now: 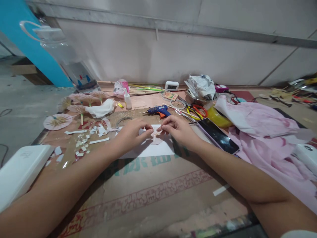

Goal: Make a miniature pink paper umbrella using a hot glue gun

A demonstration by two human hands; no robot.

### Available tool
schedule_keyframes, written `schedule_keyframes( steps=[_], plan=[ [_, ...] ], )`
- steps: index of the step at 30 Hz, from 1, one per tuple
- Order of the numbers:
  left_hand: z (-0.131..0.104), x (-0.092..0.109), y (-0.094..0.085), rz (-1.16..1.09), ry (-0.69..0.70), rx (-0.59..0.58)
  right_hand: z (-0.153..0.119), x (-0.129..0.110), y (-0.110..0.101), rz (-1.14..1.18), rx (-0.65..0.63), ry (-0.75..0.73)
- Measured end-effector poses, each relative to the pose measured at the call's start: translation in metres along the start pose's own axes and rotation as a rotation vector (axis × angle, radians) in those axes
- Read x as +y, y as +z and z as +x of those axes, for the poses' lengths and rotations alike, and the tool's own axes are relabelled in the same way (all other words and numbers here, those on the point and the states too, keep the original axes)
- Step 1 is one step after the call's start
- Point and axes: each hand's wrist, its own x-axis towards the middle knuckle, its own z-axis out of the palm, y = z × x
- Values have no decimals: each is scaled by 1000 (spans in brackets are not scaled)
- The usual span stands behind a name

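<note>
A small pale pink round piece [156, 140] with thin yellowish strands lies over a white sheet [141, 151] at the centre. My left hand [135, 132] is at its left side, thumb and forefinger curved close together near its edge. From the right, my right hand [177, 129] bends its fingers in a pinch at the piece's upper right. What sits between the fingertips of either hand is too small to make out. A blue glue gun [158, 110] lies just behind the hands.
Pink fan-shaped pieces [57, 121] and white paper scraps [81, 145] lie left. A water bottle [70, 59] stands at back left, a white box-like device [24, 170] at front left. Right are a phone [218, 135], pink cloth [260, 119] and orange-handled scissors [200, 111].
</note>
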Motion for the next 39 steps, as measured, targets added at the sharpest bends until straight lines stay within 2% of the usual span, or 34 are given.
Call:
schedule_keyframes(
  steps=[5, 10, 17, 22, 28, 35, 39],
  plan=[
    [-3, -3, 7, 25, 116, 38, 1, 4, 5, 92, -33, 66],
    [0, 2, 16, 45, 215, 60, 0, 4, 10, 33, -5, 22],
    [-1, 4, 18, -15, 136, 61, 5, 10, 7, 153, -39, 53],
    [0, 1, 18, 20, 161, 25, 2, 9, 7, 117, -60, 46],
    [1, -7, 6, 205, 158, 8, 0, 10, 5, -49, -117, 38],
    [-2, 1, -2, 248, 126, -142, 1, 11, 1, -205, -89, 9],
    [-3, 1, 1, 238, 134, -163, 0, 10, 2, -173, -117, 32]
  ],
)
